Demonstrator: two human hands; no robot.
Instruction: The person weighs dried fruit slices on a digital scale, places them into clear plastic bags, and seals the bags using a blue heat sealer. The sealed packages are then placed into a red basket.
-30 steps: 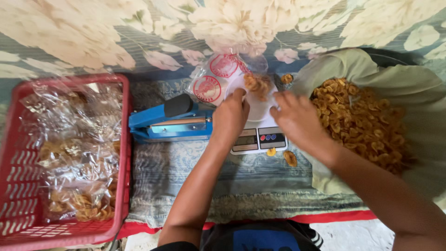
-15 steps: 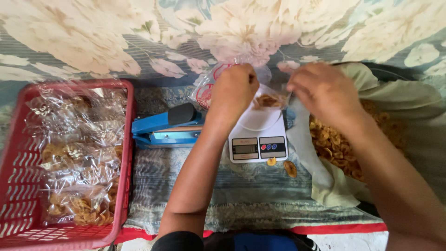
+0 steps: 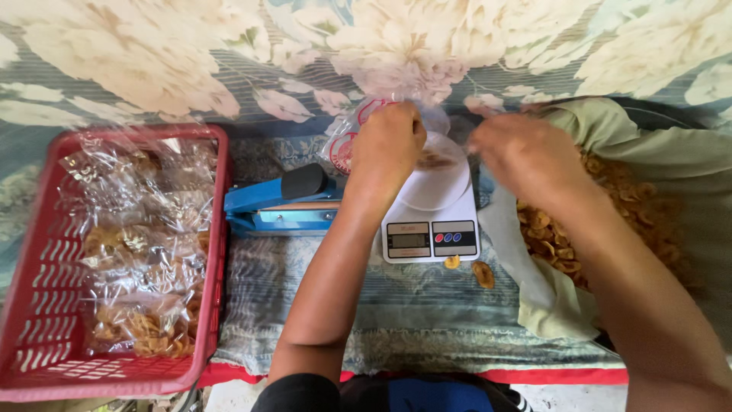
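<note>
A white digital kitchen scale [image 3: 431, 231] sits on the patterned cloth. Over its round pan, my left hand [image 3: 390, 146] grips a clear plastic bag [image 3: 347, 143] with red print. A few yellow chips show inside the bag, on the pan. My right hand [image 3: 524, 156] is blurred; its fingers curl at the bag's right edge and seem to pinch it. To the right of the scale, a heap of yellow chips [image 3: 610, 210] lies in a container lined with pale green cloth [image 3: 549, 301].
A blue heat sealer [image 3: 280, 202] lies just left of the scale. Further left is a red plastic basket [image 3: 217, 252] holding several clear bags of chips. Two loose chips [image 3: 482, 273] lie in front of the scale. A floral cloth covers the back.
Both hands rose from the scale pan to the bag's top edge at the back. The view shifted slightly, so the chip heap sits further right.
</note>
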